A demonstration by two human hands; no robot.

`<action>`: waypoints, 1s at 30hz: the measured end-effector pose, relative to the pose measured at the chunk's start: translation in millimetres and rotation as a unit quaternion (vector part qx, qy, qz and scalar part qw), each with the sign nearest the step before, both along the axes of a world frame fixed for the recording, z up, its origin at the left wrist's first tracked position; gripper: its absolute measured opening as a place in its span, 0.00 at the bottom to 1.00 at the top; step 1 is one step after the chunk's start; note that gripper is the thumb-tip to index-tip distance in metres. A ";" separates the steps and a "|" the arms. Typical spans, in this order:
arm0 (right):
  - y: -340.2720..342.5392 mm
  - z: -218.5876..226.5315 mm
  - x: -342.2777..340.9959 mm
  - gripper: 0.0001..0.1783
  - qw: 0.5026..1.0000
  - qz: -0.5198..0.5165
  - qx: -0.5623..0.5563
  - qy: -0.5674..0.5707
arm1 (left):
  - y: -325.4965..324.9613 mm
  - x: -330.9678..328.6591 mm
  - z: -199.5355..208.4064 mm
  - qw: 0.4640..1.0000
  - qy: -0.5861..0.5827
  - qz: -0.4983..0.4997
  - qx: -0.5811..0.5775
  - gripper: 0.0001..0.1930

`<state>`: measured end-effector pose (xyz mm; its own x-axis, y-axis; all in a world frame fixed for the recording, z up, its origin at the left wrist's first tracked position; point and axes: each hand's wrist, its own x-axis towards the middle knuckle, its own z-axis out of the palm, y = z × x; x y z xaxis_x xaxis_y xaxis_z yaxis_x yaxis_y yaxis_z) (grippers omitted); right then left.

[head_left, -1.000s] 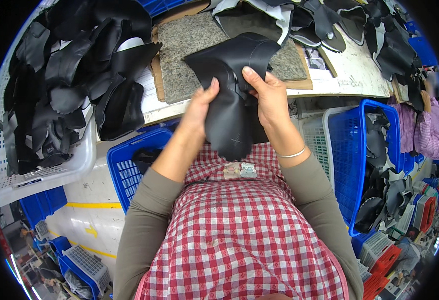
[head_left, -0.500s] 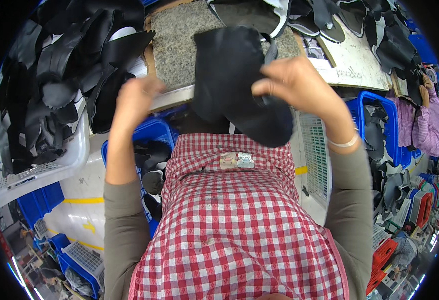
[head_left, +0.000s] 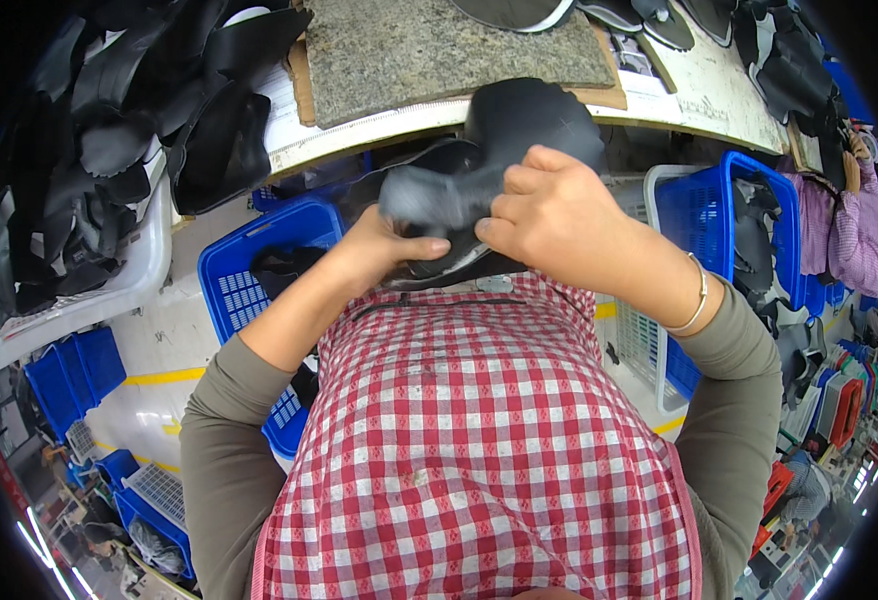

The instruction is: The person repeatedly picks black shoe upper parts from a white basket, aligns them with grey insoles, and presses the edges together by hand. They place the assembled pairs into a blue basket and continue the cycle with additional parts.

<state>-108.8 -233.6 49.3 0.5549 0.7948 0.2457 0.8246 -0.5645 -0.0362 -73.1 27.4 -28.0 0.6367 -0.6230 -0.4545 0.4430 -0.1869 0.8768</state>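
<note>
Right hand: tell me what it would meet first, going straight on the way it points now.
The black piece, which the right hand already grips. Beyond that, the line seems to run toward the white table's front edge, though depth is unclear.

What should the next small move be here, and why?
Probably ease the right hand gently away from the left hand to open out the black piece: both hands seem to hold it, and it looks folded between them, partly blurred, near the table's edge.
</note>
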 end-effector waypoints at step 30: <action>17.4 -78.9 -58.2 0.17 0.833 -0.381 0.347 0.201 | -34.9 19.4 11.9 0.983 -0.113 -0.129 0.058 0.18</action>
<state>-167.0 -216.2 -29.6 0.9817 -0.0818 0.1718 0.0790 -0.6460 -0.7592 -53.7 -7.5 -16.0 0.5569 -0.7298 -0.3964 0.1633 -0.3718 0.9138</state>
